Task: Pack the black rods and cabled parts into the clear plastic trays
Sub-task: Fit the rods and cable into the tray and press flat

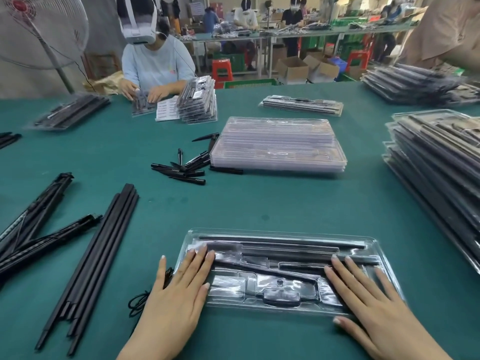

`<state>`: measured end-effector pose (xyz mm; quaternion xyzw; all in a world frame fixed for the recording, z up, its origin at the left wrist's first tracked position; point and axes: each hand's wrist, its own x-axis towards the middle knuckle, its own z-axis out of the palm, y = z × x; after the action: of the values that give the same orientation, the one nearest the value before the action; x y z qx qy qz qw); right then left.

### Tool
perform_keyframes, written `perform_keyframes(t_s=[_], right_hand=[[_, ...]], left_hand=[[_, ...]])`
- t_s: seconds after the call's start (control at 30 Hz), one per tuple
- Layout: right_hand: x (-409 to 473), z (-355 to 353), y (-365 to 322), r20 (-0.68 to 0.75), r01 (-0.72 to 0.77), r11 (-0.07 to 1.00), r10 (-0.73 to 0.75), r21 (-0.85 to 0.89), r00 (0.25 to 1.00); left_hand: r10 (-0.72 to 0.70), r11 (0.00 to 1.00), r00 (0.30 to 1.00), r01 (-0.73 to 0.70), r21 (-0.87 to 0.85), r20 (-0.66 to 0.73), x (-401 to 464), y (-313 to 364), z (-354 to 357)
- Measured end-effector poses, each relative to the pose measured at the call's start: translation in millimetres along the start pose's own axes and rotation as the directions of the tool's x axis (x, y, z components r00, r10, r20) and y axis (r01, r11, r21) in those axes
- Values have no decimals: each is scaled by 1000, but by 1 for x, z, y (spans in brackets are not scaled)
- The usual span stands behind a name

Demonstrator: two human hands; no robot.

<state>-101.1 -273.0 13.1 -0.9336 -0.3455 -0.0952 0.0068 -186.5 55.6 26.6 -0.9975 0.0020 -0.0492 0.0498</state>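
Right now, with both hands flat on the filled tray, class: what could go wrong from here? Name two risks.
1. One rod lies slanted across the tray, not in a channel. With the left hand and right hand pressing, it may bend or dent the plastic.
2. A thin cable trails on the table beside the left hand; it could snag when the tray is lifted.

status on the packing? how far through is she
Done: filled trays are stacked at the right edge, with more at the far right. In hand: the tray in front already holds long black rods and a cabled part; left hand and right hand press flat on it. Left: loose long rods, short black pegs and a stack of empty clear trays.
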Motion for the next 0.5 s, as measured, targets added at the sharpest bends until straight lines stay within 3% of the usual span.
perform_keyframes(t_s=[0.13,0.3,0.47,0.5], right_hand=[[0,1,1,-13,10,1000,-10,-16,1000],[-1,-1,-3,61,-23,999,25,-27,998],[0,-7,0,268,-5,1000,6,-2,963],[2,-9,5,299,9,997,-31,77,954]], left_hand=[[83,995,996,-85,61,33,32,16,-27],[246,924,966,-258,-282,-78,99,90,-21],[360,909,932,-357,-213,-26,105,124,14],[366,910,931,-358,-208,-3,105,123,15]])
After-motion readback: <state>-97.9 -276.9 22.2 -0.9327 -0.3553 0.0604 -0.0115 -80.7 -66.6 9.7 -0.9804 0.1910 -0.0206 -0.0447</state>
